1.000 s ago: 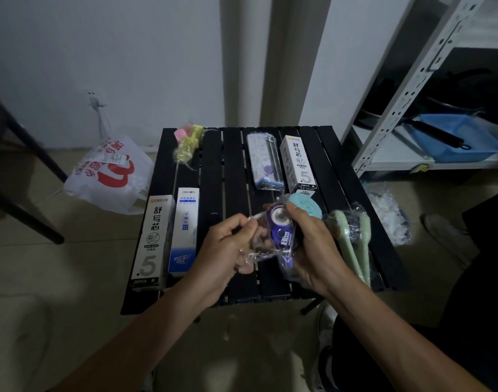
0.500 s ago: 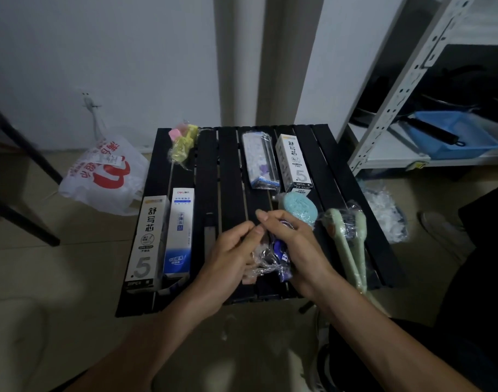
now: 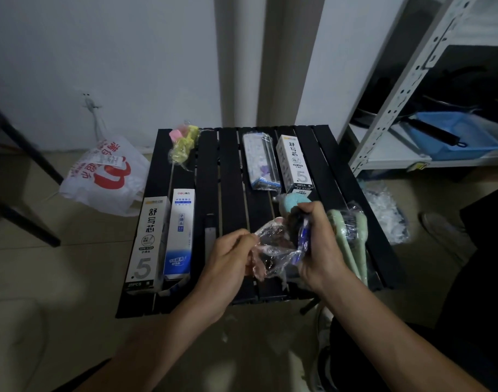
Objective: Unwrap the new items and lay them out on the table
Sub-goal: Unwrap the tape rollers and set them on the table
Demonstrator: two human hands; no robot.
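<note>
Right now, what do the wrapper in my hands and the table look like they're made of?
The wrapper: thin clear plastic film, glossy; it crumples and glints. The table: black slats, matt finish, likely painted metal, possibly plastic; too dark to tell.

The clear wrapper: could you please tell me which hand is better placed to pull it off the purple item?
Probably the left. The left hand pinches the loose end of the clear wrapper, free to pull away, while the right hand grips the purple item inside and can steady it.
</note>
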